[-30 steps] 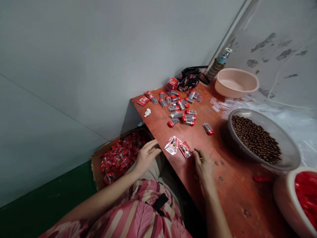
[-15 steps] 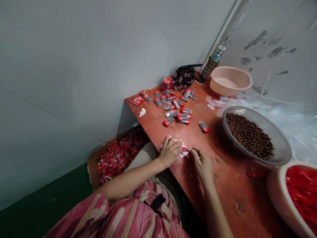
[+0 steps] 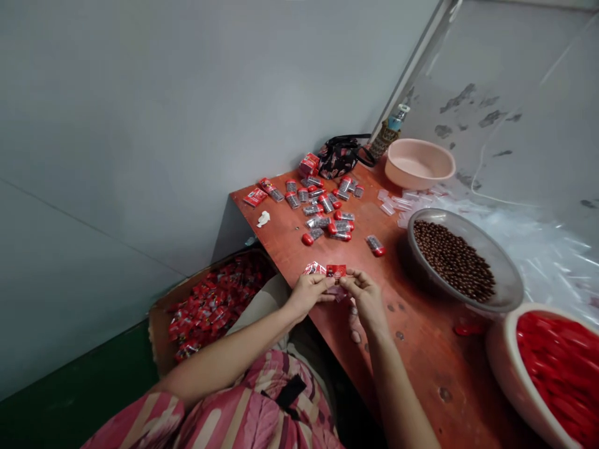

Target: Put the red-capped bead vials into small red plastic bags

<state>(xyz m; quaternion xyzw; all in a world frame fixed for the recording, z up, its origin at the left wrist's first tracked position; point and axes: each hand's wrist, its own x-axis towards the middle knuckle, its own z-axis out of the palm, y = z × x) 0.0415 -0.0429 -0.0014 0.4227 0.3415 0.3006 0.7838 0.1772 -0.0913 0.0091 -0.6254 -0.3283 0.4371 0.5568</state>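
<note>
Two hands [image 3: 306,293], one packet [image 3: 336,270] between them, roughly twenty capped tubes [image 3: 374,244], three bowls [image 3: 412,176], one bag [image 3: 337,159], one bottle [image 3: 385,138]

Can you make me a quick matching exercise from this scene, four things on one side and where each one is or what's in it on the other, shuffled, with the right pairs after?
Things
1. small flat red printed packet
2. round grey plastic bowl
3. black flowered fabric bag
4. open brown cardboard box

Places and states
A. at the far end of the table
B. in the fingers of the left hand and right hand
C. below the tabletop, heaped with red packets
D. filled with brown balls

Right pairs: 1-B, 2-D, 3-A, 4-C
</note>
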